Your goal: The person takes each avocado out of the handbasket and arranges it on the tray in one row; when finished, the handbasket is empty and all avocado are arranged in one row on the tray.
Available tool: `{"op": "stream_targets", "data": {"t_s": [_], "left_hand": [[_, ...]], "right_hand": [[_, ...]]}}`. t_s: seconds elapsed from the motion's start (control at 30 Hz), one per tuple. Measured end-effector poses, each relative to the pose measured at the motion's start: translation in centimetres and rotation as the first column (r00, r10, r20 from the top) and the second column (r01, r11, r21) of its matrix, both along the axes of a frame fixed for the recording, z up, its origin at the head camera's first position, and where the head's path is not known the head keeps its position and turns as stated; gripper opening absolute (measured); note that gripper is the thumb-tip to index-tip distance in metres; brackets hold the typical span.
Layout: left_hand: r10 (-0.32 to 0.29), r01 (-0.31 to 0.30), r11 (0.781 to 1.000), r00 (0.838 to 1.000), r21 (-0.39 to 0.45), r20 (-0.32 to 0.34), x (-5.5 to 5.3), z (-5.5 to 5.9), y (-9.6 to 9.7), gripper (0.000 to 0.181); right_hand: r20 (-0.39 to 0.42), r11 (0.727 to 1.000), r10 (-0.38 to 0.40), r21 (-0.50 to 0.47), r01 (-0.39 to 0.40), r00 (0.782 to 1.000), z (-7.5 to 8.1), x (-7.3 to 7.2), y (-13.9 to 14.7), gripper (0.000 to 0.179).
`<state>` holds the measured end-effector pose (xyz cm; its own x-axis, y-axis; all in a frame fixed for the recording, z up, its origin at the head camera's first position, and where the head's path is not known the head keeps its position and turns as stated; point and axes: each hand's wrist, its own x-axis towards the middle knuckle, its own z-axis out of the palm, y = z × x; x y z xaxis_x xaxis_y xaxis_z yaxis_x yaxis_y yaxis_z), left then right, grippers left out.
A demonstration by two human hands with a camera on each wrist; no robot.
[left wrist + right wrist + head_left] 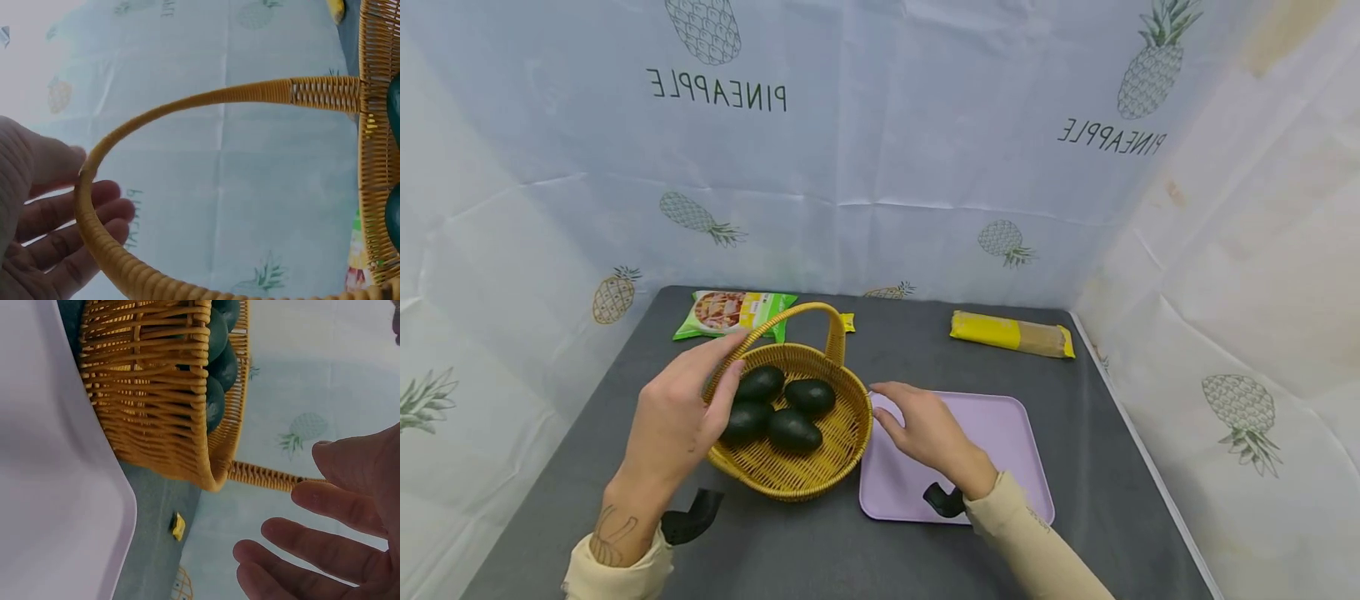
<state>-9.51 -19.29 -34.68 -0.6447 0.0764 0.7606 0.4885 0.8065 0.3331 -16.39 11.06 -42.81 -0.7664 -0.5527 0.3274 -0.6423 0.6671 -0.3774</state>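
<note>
A yellow wicker basket [850, 392] with a tall arched handle [815, 307] stands left of the middle of the table, several dark green avocados [795, 431] inside it. At the handle's left side is my left hand [681, 400]; in the left wrist view the handle's top passes between thumb and loosely extended fingers [69, 240], not closed round it. My right hand [928, 429] hovers by the basket's right rim, over a lilac tray [992, 425]. In the right wrist view its fingers [319, 550] are spread and hold nothing.
Behind the basket lies a green-and-yellow food packet [733, 312], with a small yellow wrapper [847, 322] beside it. A long yellow packet [1011, 334] is at the back right of the dark table [910, 350]. Pineapple-printed curtains [895, 125] surround the table on three sides.
</note>
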Motion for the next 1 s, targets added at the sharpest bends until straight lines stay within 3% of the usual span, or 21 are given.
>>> {"op": "stream_targets", "data": {"t_s": [0.13, 0.3, 0.53, 0.67, 1.0], "left_hand": [[0.001, -0.003, 0.999, 0.999, 0.042, 0.037, -0.2, -0.3, -0.4, 0.039], [-0.051, 0.027, 0.986, 0.988, 0.164, 0.147, -0.2, 0.2, -1.0, 0.032], [-0.157, 0.06, 0.957, 0.931, 0.284, 0.33, -0.2, 1.2, -2.0, 0.029], [-0.192, 0.079, 0.95, 0.911, 0.303, 0.366, -0.4, 1.5, -2.2, 0.028], [-0.222, 0.088, 0.941, 0.889, 0.328, 0.399, -0.5, 1.3, -2.6, 0.027]], "right_hand": [[0.064, 1.0, 0.019, -0.001, -0.019, 0.998, -0.2, -0.3, -0.9, 0.038], [0.15, 0.997, 0.08, -0.017, -0.079, 0.985, -0.2, -1.1, -2.2, 0.039], [0.237, 0.988, 0.152, -0.022, -0.152, 0.959, -0.4, -2.1, -4.2, 0.042], [0.252, 0.979, 0.196, 0.003, -0.203, 0.948, -0.6, -2.6, -5.5, 0.044], [0.243, 0.952, 0.249, 0.116, -0.282, 0.938, -1.5, -2.5, -9.0, 0.048]]}}
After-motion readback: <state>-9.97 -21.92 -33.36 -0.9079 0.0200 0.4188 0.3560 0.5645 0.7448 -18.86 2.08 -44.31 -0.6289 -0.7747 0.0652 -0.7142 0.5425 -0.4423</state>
